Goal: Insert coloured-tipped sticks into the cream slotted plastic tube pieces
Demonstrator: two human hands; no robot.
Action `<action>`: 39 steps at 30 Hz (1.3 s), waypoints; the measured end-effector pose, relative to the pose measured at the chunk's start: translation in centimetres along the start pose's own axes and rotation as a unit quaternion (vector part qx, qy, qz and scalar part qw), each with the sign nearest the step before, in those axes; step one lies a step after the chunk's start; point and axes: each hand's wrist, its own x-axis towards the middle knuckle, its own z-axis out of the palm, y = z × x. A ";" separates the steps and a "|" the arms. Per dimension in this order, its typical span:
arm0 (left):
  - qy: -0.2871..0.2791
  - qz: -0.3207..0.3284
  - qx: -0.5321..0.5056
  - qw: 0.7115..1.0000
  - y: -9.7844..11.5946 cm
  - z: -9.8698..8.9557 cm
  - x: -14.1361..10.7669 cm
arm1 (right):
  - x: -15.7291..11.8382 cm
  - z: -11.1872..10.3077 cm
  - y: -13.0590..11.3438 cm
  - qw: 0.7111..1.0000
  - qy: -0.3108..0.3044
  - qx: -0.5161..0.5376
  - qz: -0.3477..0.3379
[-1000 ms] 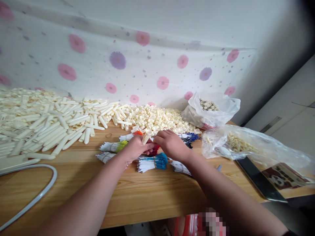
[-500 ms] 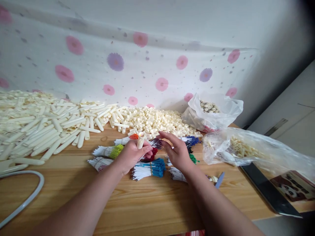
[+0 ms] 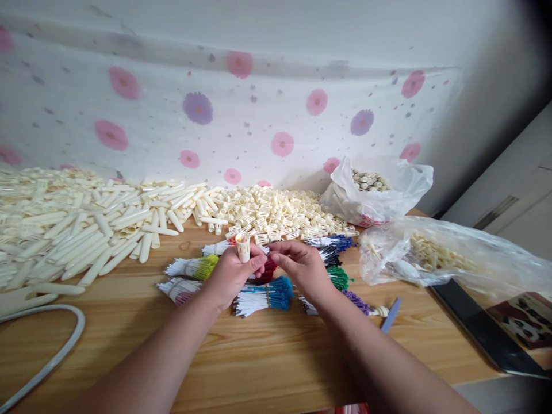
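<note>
My left hand (image 3: pixel 228 273) is closed around a short cream slotted plastic tube (image 3: pixel 243 248), held upright; small coloured tips show inside its open top. My right hand (image 3: pixel 302 269) is pinched close beside the left fingertips, and what it holds is too small to make out. Under and around both hands lie banded bundles of thin white sticks with coloured ends: a blue bundle (image 3: pixel 263 296), a yellow bundle (image 3: pixel 192 267), a pink bundle (image 3: pixel 176 288), a green bundle (image 3: pixel 338 278) and a purple bundle (image 3: pixel 357 302). A red bundle (image 3: pixel 269 270) is partly hidden by the hands.
Long cream tubes (image 3: pixel 86 241) are heaped at the left, slotted cream pieces (image 3: pixel 276 210) at the back. Two plastic bags of parts, one upright bag (image 3: pixel 345 198) and one lying bag (image 3: pixel 388 253), stand right. A purple-handled tool (image 3: pixel 391 315) and a dark flat object (image 3: pixel 468 328) lie nearby.
My right hand has closed from spread fingers into a pinch and come in to the left fingertips. The left hand still holds the tube, and the view has shifted slightly.
</note>
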 end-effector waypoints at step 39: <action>0.056 0.283 0.288 0.913 -1.6 -1.6 0.4 | -3.2 0.7 -5.6 0.900 0.076 -0.193 -0.384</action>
